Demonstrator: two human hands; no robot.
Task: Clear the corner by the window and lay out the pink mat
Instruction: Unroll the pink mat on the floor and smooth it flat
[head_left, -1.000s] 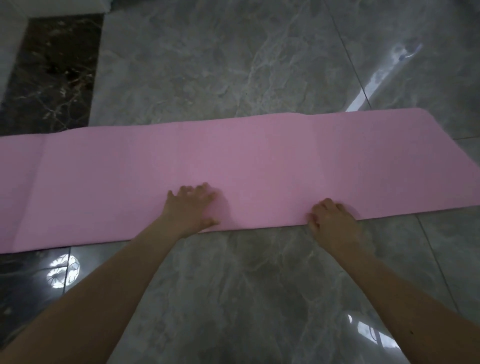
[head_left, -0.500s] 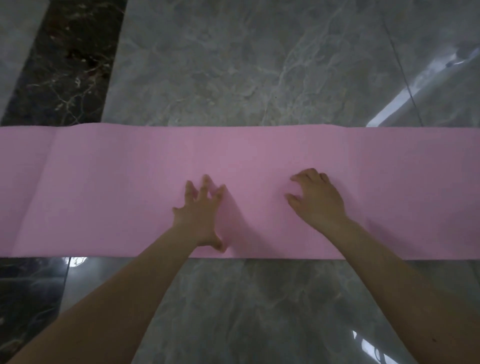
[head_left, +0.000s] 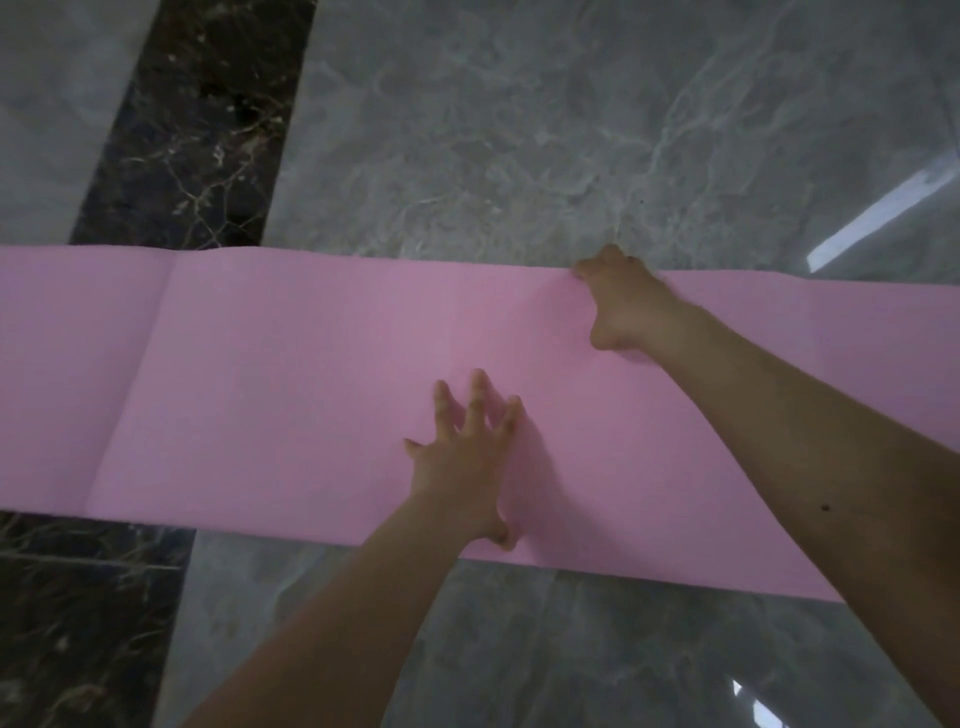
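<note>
The pink mat (head_left: 291, 384) lies unrolled flat across the grey marble floor, running out of view on the left and right, with a fold crease near its left part. My left hand (head_left: 470, 457) presses flat on the mat near its front edge, fingers spread and straight. My right hand (head_left: 626, 301) reaches over the mat to its far edge, where the fingers curl over that edge; the fingertips are hidden behind it.
Glossy grey marble floor (head_left: 519, 130) surrounds the mat. A dark veined marble strip (head_left: 192, 124) runs front to back at the left, passing under the mat. Bright window reflections (head_left: 878, 213) show on the floor at the right.
My right hand moved from the mat's front edge across to its far edge. My left hand slid forward onto the mat and spread its fingers. The view shifted closer over the mat.
</note>
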